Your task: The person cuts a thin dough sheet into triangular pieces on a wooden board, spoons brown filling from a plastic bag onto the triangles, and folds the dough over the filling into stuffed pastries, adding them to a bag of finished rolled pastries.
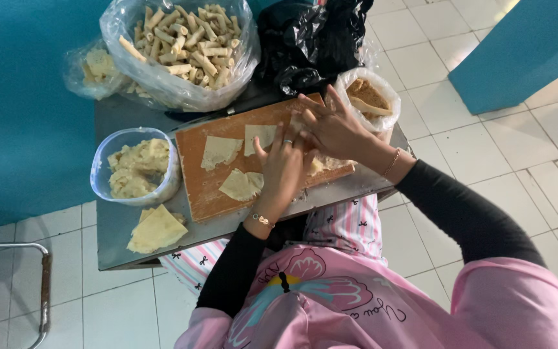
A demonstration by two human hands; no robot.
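Pressing down on the wooden board (208, 194), both hands work side by side over thin dough sheets. The left hand (283, 169) lies flat, fingers stretched toward the far edge, palm on the board's right part; it wears a ring and a bracelet and clasps nothing. The right hand (332, 126) sits just beyond and to the right of it, fingers spread and slightly bent over a sheet (321, 165) at the board's right end; whether its fingertips pinch the dough I cannot tell, since the left hand covers part of it.

Three more sheets lie bare on the board: one (219, 151) at the far left, one (259, 136) beside it toward the hands, and one (241, 185) nearer, touching the left hand's thumb side. The board rests on a grey metal table (114, 242).

Left of the board stands a clear tub (101, 169) holding pale filling (135, 169). Near it, at the table's near left, lies a stack of folded sheets (156, 229). At the far side a clear bag (163, 81) holds many rolled sticks (185, 39), with a black bag (311, 39) to its right. A small bag of brown crumbs (368, 97) stands just right of the right hand.
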